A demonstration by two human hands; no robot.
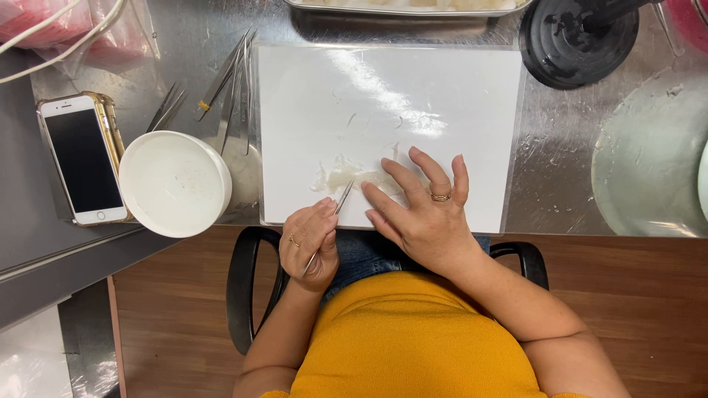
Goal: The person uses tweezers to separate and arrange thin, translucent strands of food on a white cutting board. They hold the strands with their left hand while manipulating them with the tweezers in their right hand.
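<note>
Pale scrap: a thin, see-through whitish piece (341,177) lies on the near half of the white sheet (442,88), close to its front edge.
Right hand: my right hand (424,214) lies flat with the fingers spread, the fingertips pressing on the right end of the scrap; there is a gold ring on one finger.
Left hand: my left hand (310,243) is closed around a pair of steel tweezers (341,200); their tips reach the scrap just beside my right forefinger.
Sheet: it lies on the steel table (560,162).
Left of the sheet: a round white bowl (173,184), more tweezers (228,74) behind it, and a phone (82,158) with a dark screen further left.
Far edge: a black round lid (579,40) and the rim of a metal tray (405,9).
</note>
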